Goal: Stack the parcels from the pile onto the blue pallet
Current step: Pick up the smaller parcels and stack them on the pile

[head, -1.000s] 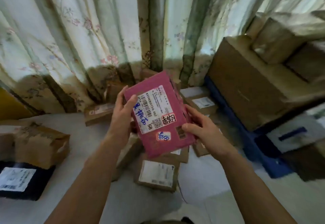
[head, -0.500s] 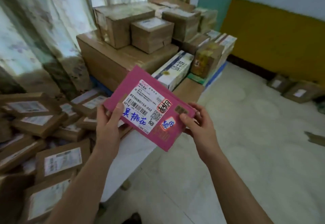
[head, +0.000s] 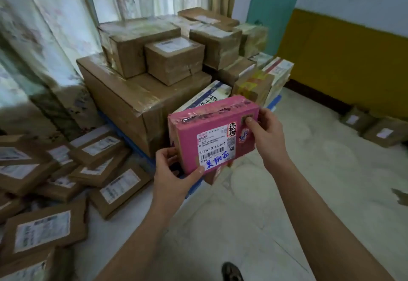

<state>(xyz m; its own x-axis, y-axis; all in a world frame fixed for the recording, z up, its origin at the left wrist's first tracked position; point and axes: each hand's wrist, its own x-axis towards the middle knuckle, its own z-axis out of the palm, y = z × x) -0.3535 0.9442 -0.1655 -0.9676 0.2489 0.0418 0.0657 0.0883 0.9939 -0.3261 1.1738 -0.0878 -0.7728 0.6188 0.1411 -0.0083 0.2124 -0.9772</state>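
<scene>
Pink parcel [head: 213, 135], seen from the head camera, now sits closer to the stack and is tipped so its taped top edge shows, where half a second ago it faced the camera flat and slanted. Left hand [head: 174, 170] grips its lower left corner, thumb on the front; right hand [head: 268, 134] grips its right end, thumb pressed on the front near the top. It is held in the air just before the big box [head: 132, 102] on the blue pallet [head: 273, 102]. Its white label [head: 215, 147] carries a barcode, blue handwriting and "68". Brown parcels of the pile [head: 55, 181] lie to the left.
</scene>
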